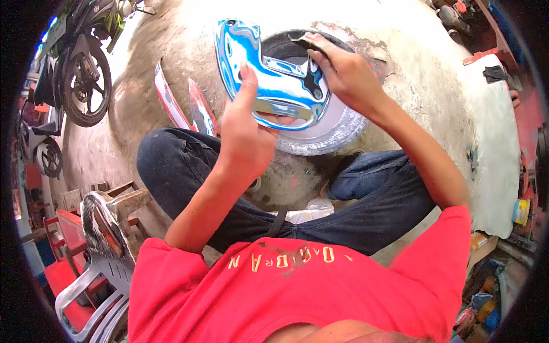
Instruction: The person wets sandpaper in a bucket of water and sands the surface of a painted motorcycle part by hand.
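A glossy blue and silver L-shaped panel (269, 86) is held up over a round basin (343, 128) on the floor. My left hand (247, 128) grips its lower left side, thumb on the front face and fingers behind. At the panel's right end, my right hand (337, 66) is closed on a small dark piece (311, 46), its fingers pressed together beside the panel's edge. Whether the dark piece touches the panel cannot be made out.
Two red and white panels (171, 97) lie left of the basin. Motorcycles (86, 80) stand at the upper left, and a grey plastic chair (103, 268) at the lower left. A pale board (494, 154) lies at the right, near a yellow can (521, 212).
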A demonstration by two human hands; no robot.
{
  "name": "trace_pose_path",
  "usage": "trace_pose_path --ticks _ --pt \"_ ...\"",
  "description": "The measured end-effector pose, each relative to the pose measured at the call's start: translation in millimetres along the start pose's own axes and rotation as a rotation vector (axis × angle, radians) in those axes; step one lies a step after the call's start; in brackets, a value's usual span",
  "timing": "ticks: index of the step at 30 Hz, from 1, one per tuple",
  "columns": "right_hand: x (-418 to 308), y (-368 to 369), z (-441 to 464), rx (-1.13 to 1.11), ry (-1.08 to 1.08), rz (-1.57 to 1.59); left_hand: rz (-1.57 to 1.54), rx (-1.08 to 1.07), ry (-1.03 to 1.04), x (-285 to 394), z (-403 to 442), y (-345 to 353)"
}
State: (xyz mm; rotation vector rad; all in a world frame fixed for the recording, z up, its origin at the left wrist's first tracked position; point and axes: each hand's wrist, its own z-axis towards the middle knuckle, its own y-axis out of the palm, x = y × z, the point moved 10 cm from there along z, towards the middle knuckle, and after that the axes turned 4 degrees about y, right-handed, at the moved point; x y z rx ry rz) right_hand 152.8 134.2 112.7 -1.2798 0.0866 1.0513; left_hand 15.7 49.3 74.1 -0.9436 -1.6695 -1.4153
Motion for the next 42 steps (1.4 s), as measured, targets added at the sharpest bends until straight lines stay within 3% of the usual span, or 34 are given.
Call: trace_pose_path --ticks 1,2,4,8,11,13,20,23,27,30,32,34,35,36,37,38,39,42 --pt "-19 4 -8 0.043 -0.16 -0.078 0.551 -0.085 0.353 25 -8 11" --pt "-45 12 -23 0.079 -0.325 -0.154 0.384 -0.045 0.291 19 -4 3" --pt "-59 10 -32 0.082 -0.2 -0.003 0.19 0.03 0.193 15 -2 0" --pt "-36 6 -21 0.105 -0.141 -0.043 -0.033 0.218 0.027 0 -10 2" --pt "-53 15 -29 0.105 -0.182 -0.015 0.326 0.093 0.227 23 -9 2" --pt "-53 10 -23 0.121 -0.2 -0.05 0.417 0.123 0.235 24 -10 -2" --pt "-63 9 -21 0.077 -0.218 -0.075 0.353 0.14 0.26 24 -6 -12" --pt "-66 7 -24 0.07 -0.196 -0.074 0.434 0.146 0.331 27 -11 -9" --pt "-71 3 -30 0.071 -0.234 -0.084 0.317 0.134 0.418 41 -12 -10" --pt "-64 -1 -32 0.1 -0.215 -0.051 0.602 0.157 0.613 62 -20 -8" --pt "-47 -10 -21 0.169 -0.148 -0.017 0.974 0.126 0.849 67 -33 6" --pt "-26 -16 -11 0.149 -0.036 0.013 1.002 0.077 0.848 63 -34 9" --pt "-21 -19 -9 0.138 0.012 0.031 0.846 0.046 0.735 58 -27 3" --pt "-37 -18 -14 0.135 -0.088 0.027 0.693 0.02 0.627 54 -19 -3" --pt "-53 -16 -20 0.131 -0.187 0.023 0.772 0.07 0.56 61 -17 -8" --pt "-82 -11 -36 0.117 -0.351 -0.01 0.828 0.058 0.621 67 -16 -11" --pt "-93 -1 -43 -0.024 -0.349 0.049 0.883 0.046 0.684 72 -14 -14" --pt "-45 -9 -15 0.077 -0.294 0.002 0.85 -0.013 0.663 71 -13 -10"
